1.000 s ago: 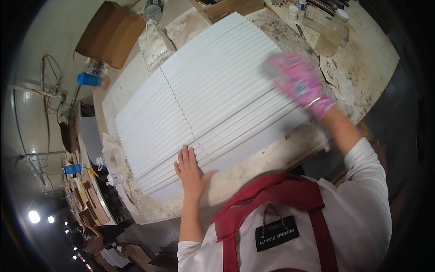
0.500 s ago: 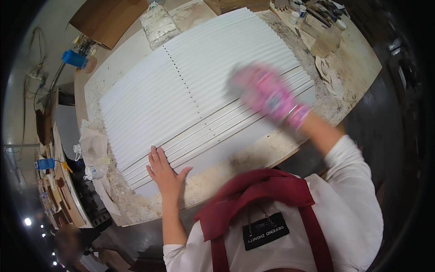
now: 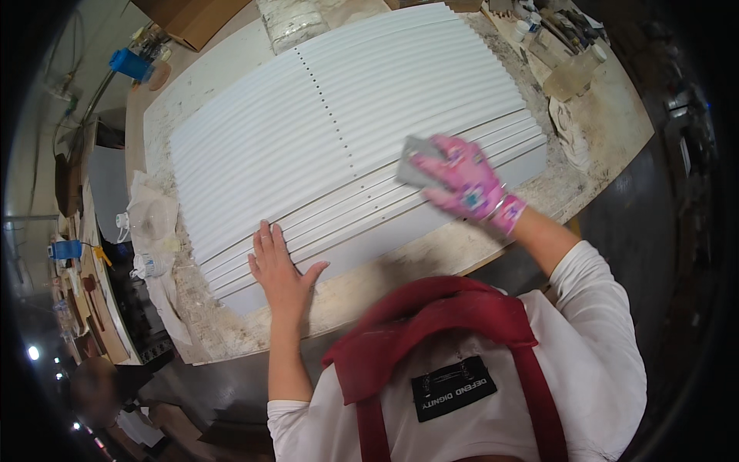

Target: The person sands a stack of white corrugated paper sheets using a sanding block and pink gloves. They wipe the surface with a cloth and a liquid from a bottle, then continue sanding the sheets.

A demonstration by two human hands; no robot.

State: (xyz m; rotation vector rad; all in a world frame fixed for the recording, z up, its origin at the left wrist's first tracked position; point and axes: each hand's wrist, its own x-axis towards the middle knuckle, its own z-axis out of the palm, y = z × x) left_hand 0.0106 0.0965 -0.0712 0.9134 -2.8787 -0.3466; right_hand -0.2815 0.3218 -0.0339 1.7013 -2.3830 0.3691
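Left hand [image 3: 279, 271] lies splayed; right hand [image 3: 466, 177] grips.

The white strips [image 3: 385, 100] are brightly and evenly lit, while a soft shadow is cast on the worktable [image 3: 612, 127]. Its edges are bowed, the view's rim is blackened, and distant lamps [image 3: 33, 353] are blown out.

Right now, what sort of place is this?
Likely a workshop: a stained worktable, a clutter of tools at its far right, and a second bench off to the left.
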